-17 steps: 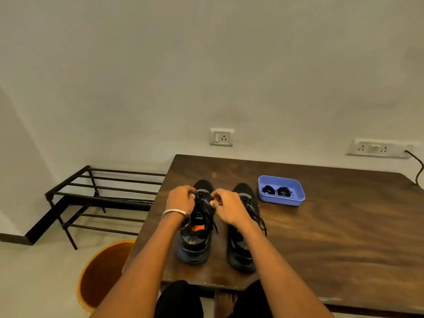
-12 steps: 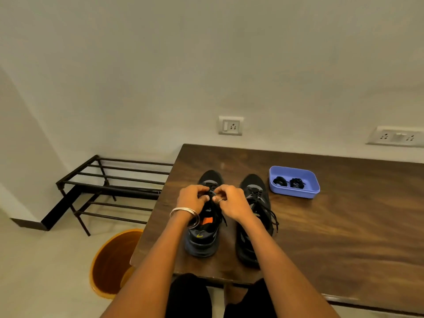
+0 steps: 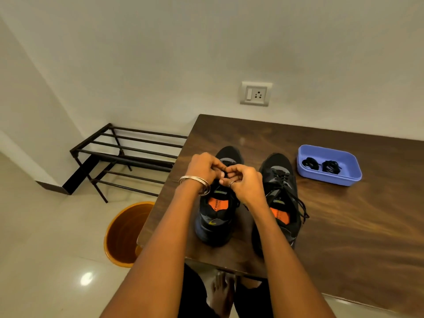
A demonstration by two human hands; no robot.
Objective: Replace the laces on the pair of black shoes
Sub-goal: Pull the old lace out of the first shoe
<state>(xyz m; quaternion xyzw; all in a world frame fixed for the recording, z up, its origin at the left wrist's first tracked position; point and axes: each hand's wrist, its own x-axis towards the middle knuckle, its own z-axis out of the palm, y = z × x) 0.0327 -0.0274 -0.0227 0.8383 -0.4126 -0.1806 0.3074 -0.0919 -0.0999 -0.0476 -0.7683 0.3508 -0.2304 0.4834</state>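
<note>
Two black shoes with orange insoles stand side by side, toes away from me, on the dark wooden table (image 3: 344, 226). Over the left shoe (image 3: 214, 216) my left hand (image 3: 203, 167) and my right hand (image 3: 245, 182) meet, fingers curled and pinching its black lace at the upper eyelets. The lace itself is mostly hidden by the fingers. The right shoe (image 3: 281, 193) is laced, and its loose lace ends hang over its right side. A blue tray (image 3: 344, 177) at the back right holds two coiled black laces (image 3: 321, 165).
A black metal rack (image 3: 128, 154) stands on the floor left of the table. An orange bucket (image 3: 125, 235) sits by the table's near-left corner. A wall socket (image 3: 255, 94) is behind the table. My bare foot shows under the table's front edge.
The view has drawn closer and swung left. Both hands stay on the left shoe's lace, with the fingers now bunched tighter together.
</note>
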